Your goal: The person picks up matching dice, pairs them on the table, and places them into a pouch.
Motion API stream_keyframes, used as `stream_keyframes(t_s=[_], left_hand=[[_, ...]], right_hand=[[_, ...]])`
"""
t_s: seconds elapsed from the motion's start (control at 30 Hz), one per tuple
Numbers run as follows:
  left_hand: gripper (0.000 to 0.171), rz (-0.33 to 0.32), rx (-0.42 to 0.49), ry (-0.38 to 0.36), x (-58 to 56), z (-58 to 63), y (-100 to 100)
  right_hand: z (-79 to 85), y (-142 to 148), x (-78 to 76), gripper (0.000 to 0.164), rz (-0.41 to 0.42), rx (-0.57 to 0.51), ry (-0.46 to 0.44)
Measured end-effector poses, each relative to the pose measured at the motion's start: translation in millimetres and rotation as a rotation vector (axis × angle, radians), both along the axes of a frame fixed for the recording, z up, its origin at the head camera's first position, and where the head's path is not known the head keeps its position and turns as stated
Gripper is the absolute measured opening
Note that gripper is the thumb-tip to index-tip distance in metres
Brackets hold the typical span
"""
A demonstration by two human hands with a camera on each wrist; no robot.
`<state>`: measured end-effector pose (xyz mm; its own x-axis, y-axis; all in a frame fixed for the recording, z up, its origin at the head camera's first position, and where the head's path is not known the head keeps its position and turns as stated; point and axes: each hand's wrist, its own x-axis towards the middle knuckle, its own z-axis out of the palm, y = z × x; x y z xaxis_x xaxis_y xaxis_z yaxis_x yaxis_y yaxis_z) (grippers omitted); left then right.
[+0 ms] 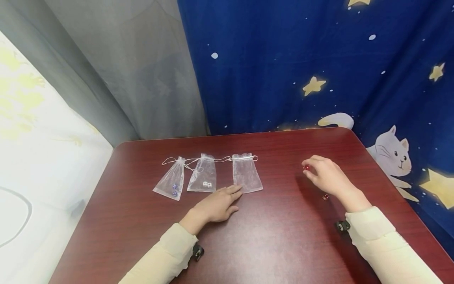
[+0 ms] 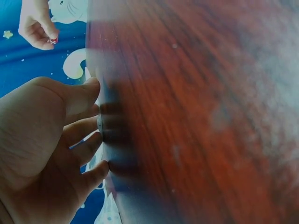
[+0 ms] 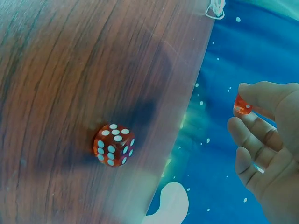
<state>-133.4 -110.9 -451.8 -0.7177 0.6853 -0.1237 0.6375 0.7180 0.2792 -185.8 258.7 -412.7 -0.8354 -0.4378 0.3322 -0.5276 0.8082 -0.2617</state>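
Note:
My right hand (image 1: 328,175) is raised above the right side of the table and pinches a red die (image 3: 242,105) between thumb and finger. A second red die (image 1: 325,197) with white dots lies on the tabletop just below that hand. My left hand (image 1: 219,204) rests near the table's middle, its fingers extended, the fingertips at the lower left corner of a sheer white drawstring bag (image 1: 248,173). No die shows inside this bag. In the left wrist view the fingers (image 2: 86,149) are slightly bent and hold nothing.
Left of that bag lie two more sheer bags: the middle bag (image 1: 202,169) contains white dice (image 1: 207,184), the leftmost bag (image 1: 166,183) blue dice (image 1: 175,190). Their strings spread on the dark red table (image 1: 269,236). A blue curtain (image 1: 266,71) hangs behind the far edge.

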Motion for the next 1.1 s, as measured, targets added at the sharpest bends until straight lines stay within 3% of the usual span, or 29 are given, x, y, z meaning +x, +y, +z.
stream_keyframes(t_s=[0.7,1.1], left_hand=[[0.054,-0.005,0.007,0.005,-1.1,-0.9,-0.2],[0.053,0.003,0.008,-0.004,0.1,1.1,0.2]], right_hand=[[-1.0,-21.8,2.1,0.02,0.048,0.016,-0.07],[-8.5,-43.2,3.0,0.02,0.127,0.026,-0.073]])
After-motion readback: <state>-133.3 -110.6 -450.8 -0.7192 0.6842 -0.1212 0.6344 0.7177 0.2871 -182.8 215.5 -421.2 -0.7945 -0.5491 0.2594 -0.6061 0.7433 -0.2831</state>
